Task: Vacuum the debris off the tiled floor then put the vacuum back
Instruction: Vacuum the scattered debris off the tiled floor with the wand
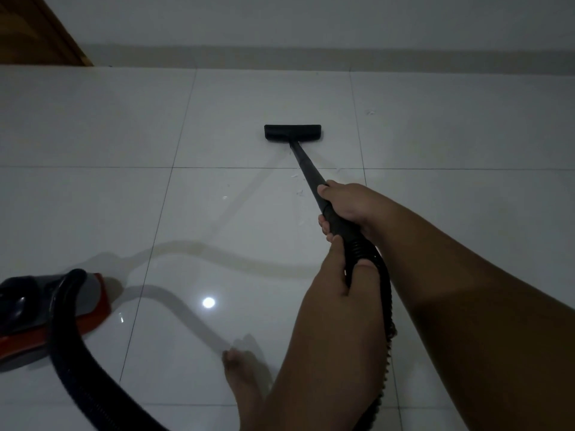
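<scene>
A black vacuum nozzle (292, 132) lies flat on the white tiled floor (109, 126), joined to a black wand (306, 169) that slants back toward me. My right hand (345, 205) grips the wand's lower end. My left hand (340, 269) grips the ribbed hose (385, 306) just behind it. Small white debris bits (299, 191) lie beside the wand, and another bit (369, 112) lies far right of the nozzle. The red and grey vacuum body (62, 306) sits at the lower left, its hose (81, 377) curving down out of frame.
A white wall with a grey skirting band (342, 56) runs along the back. A wooden door (34, 29) stands at the top left corner. My bare foot (242, 377) is planted on the tile near the bottom centre.
</scene>
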